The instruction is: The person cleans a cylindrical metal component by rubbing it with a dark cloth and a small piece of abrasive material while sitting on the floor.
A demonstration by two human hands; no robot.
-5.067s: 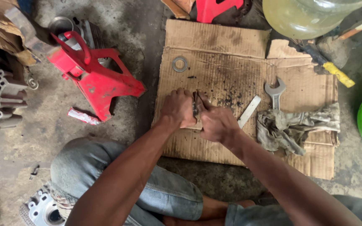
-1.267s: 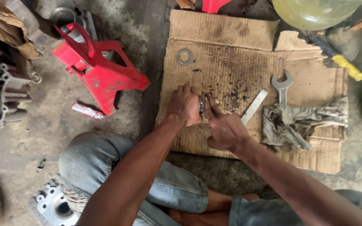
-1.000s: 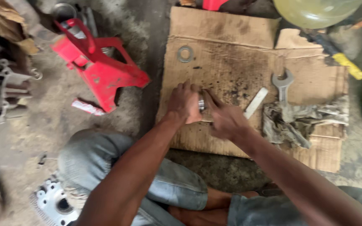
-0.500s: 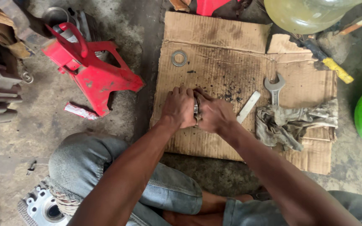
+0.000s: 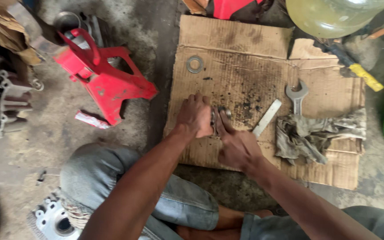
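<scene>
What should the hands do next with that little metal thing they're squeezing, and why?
Probably keep the left hand steady and let the right hand go on working the small metal part. Both hands are pressed around it over the dirty cardboard, so it looks mid-job. The wrench and rag lie untouched beside them.

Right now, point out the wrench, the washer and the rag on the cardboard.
wrench (image 5: 297, 95), head view, on its open jaw end.
washer (image 5: 195, 65), head view, on the ring's metal rim.
rag (image 5: 307, 135), head view, on its crumpled middle.
</scene>
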